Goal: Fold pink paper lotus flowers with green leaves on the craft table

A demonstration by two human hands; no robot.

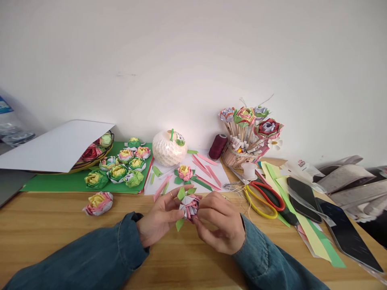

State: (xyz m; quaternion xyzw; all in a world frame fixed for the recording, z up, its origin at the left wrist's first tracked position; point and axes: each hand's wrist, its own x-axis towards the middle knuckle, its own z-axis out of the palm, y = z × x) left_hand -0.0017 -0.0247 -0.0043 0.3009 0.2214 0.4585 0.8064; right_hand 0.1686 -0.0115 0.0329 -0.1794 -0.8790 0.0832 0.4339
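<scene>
Now both my hands close on one paper flower, held just above the table: left hand pinches its left side, right hand its right. Green leaves stick out around it. Another flower lies well left; scissors lie right.

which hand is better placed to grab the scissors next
Right. The right hand sits nearer the scissors, which lie to its right on the table. The left hand is farther off and cradles the paper flower.
</scene>
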